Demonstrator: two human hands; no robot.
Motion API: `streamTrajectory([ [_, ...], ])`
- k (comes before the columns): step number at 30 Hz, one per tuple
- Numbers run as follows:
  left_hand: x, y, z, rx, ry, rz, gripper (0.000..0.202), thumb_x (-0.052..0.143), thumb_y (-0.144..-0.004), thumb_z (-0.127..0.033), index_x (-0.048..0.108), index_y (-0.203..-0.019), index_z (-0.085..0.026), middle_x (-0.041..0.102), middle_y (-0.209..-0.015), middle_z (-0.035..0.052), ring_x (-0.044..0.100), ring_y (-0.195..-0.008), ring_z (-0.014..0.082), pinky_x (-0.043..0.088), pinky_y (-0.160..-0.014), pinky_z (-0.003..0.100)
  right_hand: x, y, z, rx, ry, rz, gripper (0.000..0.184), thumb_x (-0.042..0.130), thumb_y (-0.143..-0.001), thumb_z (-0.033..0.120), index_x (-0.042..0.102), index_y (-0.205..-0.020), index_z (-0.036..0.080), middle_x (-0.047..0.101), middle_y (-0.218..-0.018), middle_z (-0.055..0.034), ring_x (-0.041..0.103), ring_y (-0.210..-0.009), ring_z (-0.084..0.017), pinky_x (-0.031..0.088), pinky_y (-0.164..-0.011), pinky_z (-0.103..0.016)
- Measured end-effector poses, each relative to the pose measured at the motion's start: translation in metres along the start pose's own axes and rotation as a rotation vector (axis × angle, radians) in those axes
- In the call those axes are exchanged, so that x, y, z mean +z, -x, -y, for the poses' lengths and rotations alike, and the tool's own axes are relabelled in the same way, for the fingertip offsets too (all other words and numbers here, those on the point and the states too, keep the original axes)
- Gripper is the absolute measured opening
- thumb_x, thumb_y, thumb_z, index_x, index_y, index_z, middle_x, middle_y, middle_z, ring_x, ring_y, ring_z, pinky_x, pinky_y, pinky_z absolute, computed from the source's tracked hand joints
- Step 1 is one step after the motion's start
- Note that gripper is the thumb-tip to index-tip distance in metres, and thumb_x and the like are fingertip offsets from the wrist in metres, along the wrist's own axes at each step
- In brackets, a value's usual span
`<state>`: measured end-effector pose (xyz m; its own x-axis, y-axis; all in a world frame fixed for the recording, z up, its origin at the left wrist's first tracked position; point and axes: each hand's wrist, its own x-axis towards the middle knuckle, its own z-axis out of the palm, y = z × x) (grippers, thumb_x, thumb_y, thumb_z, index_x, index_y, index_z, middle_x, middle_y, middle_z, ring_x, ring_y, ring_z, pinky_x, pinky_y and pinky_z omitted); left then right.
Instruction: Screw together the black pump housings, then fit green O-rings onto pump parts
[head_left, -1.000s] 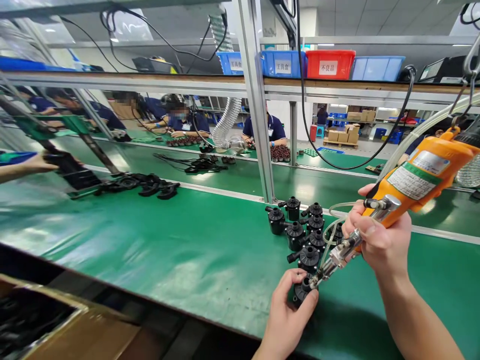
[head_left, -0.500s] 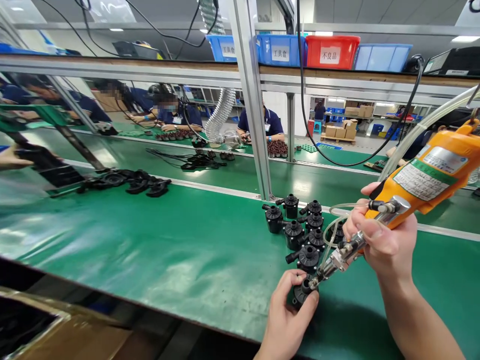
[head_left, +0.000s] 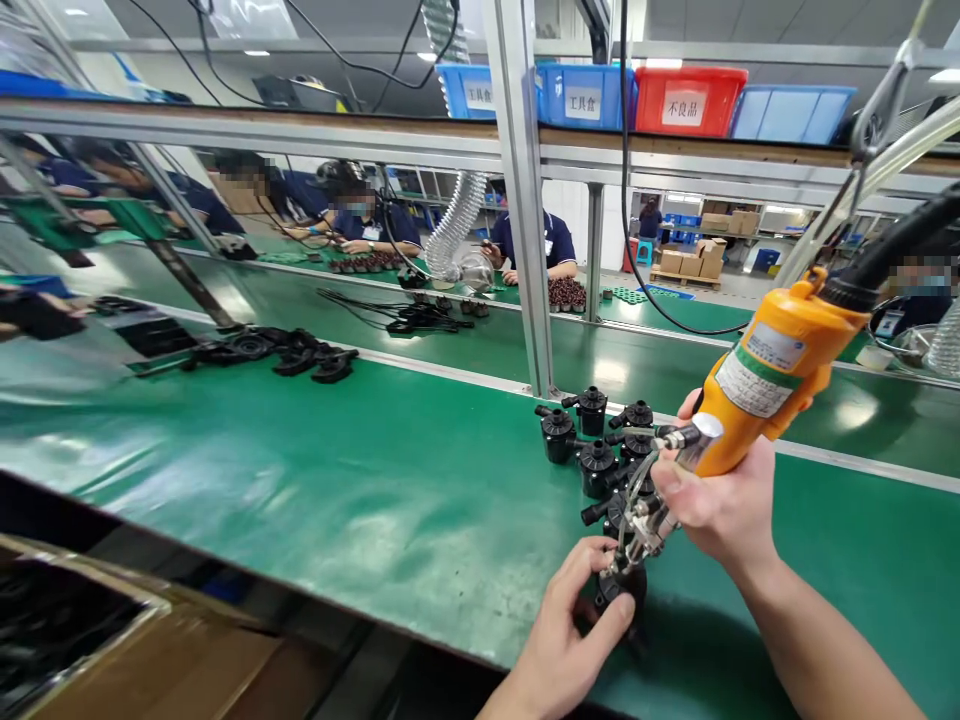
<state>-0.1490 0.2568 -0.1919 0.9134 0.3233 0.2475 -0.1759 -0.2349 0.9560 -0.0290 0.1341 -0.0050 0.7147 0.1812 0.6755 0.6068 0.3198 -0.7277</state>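
My right hand (head_left: 720,495) is wrapped round an orange electric screwdriver (head_left: 769,370) with a metal nose and thin clear air tubes. The tool leans down to the left, its tip at the top of a black pump housing (head_left: 626,592). My left hand (head_left: 574,610) grips that housing on the green mat, thumb on the near side and fingers on the far side. Tool and fingers hide much of the housing, so I cannot tell whether the tip touches a screw. Just behind stand several more black pump housings (head_left: 598,468), partly covered by the tool.
An aluminium post (head_left: 525,220) rises behind the housings. Black curved parts (head_left: 315,358) lie at the left on the green bench (head_left: 337,480). Blue bins and a red bin (head_left: 690,102) sit on the shelf above. Below left is a cardboard box (head_left: 195,650). Several co-workers sit opposite.
The screwdriver has swung more upright and leftward, its tip still at the held housing. My left hand keeps its grip. The whole view has shifted slightly.
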Motion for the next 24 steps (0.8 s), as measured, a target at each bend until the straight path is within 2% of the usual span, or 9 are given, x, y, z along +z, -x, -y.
streamTrajectory([
  [3, -0.012, 0.004, 0.004, -0.014, 0.024, 0.101, 0.045, 0.074, -0.091, -0.044, 0.068, -0.132, -0.026, 0.063, -0.147, 0.0135, 0.071, -0.114, 0.0288, 0.066, -0.082, 0.033, 0.001, -0.001, -0.005, 0.03, 0.001, 0.011, 0.036, 0.083, -0.07, 0.029, 0.059, -0.095, 0.021, 0.053, -0.066, 0.0059, 0.046, -0.05, -0.009, 0.045, -0.043, -0.017],
  [5, -0.011, 0.007, 0.004, 0.005, 0.014, 0.087, 0.045, 0.076, -0.089, -0.044, 0.069, -0.129, -0.025, 0.066, -0.143, 0.0142, 0.071, -0.114, 0.0302, 0.066, -0.082, 0.034, 0.001, -0.003, -0.007, 0.043, -0.003, 0.002, 0.035, 0.083, -0.069, 0.027, 0.059, -0.093, 0.021, 0.053, -0.064, 0.0066, 0.045, -0.049, -0.008, 0.045, -0.044, -0.017],
  [8, 0.0, 0.013, 0.004, 0.074, -0.103, -0.074, 0.043, 0.084, -0.082, -0.045, 0.071, -0.115, -0.023, 0.071, -0.13, 0.0141, 0.071, -0.114, 0.0332, 0.064, -0.088, 0.04, -0.006, -0.005, -0.005, 0.04, -0.023, -0.044, 0.035, 0.083, -0.069, 0.025, 0.06, -0.095, 0.02, 0.055, -0.065, 0.0058, 0.046, -0.05, -0.009, 0.046, -0.045, -0.018],
  [10, 0.007, 0.017, 0.003, 0.115, -0.151, -0.188, 0.049, 0.091, -0.073, -0.05, 0.067, -0.106, -0.022, 0.071, -0.121, 0.0129, 0.07, -0.109, 0.033, 0.062, -0.093, 0.043, -0.018, -0.005, -0.001, 0.02, -0.009, -0.093, 0.039, 0.086, -0.068, 0.023, 0.063, -0.1, 0.02, 0.058, -0.07, 0.0038, 0.049, -0.052, -0.01, 0.045, -0.045, -0.019],
  [11, 0.009, 0.017, 0.002, 0.119, -0.131, -0.213, 0.051, 0.089, -0.074, -0.055, 0.064, -0.104, -0.022, 0.07, -0.118, 0.0124, 0.069, -0.107, 0.0319, 0.061, -0.094, 0.043, -0.025, -0.005, 0.001, 0.008, -0.005, -0.117, 0.042, 0.088, -0.069, 0.023, 0.064, -0.104, 0.019, 0.059, -0.074, 0.0027, 0.05, -0.054, -0.011, 0.047, -0.047, -0.02],
  [13, 0.008, 0.017, -0.001, 0.091, -0.022, -0.15, 0.048, 0.076, -0.086, -0.061, 0.062, -0.11, -0.022, 0.069, -0.119, 0.0124, 0.068, -0.108, 0.0298, 0.059, -0.096, 0.042, -0.04, -0.003, 0.005, -0.011, -0.024, -0.136, 0.048, 0.091, -0.071, 0.022, 0.065, -0.111, 0.02, 0.059, -0.079, 0.0015, 0.052, -0.057, -0.012, 0.05, -0.052, -0.025],
  [16, 0.004, 0.011, -0.004, 0.021, 0.041, 0.05, 0.043, 0.066, -0.096, -0.051, 0.06, -0.128, -0.023, 0.07, -0.126, 0.0123, 0.067, -0.118, 0.0284, 0.056, -0.104, 0.04, -0.052, 0.0, 0.009, -0.03, -0.082, -0.097, 0.049, 0.09, -0.076, 0.024, 0.064, -0.117, 0.021, 0.057, -0.081, 0.001, 0.052, -0.059, -0.014, 0.051, -0.055, -0.029],
  [20, 0.005, 0.004, 0.001, -0.017, -0.048, -0.052, 0.053, 0.076, -0.088, -0.045, 0.062, -0.133, -0.022, 0.068, -0.134, 0.0132, 0.065, -0.126, 0.0309, 0.052, -0.111, 0.042, -0.046, 0.004, 0.009, -0.022, -0.12, -0.058, 0.049, 0.088, -0.077, 0.023, 0.063, -0.119, 0.022, 0.055, -0.084, 0.0012, 0.051, -0.06, -0.013, 0.049, -0.055, -0.029],
  [24, 0.008, 0.003, 0.006, -0.042, -0.038, -0.043, 0.051, 0.076, -0.088, -0.046, 0.064, -0.131, -0.021, 0.07, -0.131, 0.0126, 0.069, -0.117, 0.0292, 0.055, -0.106, 0.04, -0.035, 0.005, 0.006, 0.003, -0.089, -0.072, 0.05, 0.086, -0.077, 0.028, 0.061, -0.12, 0.023, 0.054, -0.085, 0.0006, 0.05, -0.059, -0.013, 0.049, -0.053, -0.028],
])
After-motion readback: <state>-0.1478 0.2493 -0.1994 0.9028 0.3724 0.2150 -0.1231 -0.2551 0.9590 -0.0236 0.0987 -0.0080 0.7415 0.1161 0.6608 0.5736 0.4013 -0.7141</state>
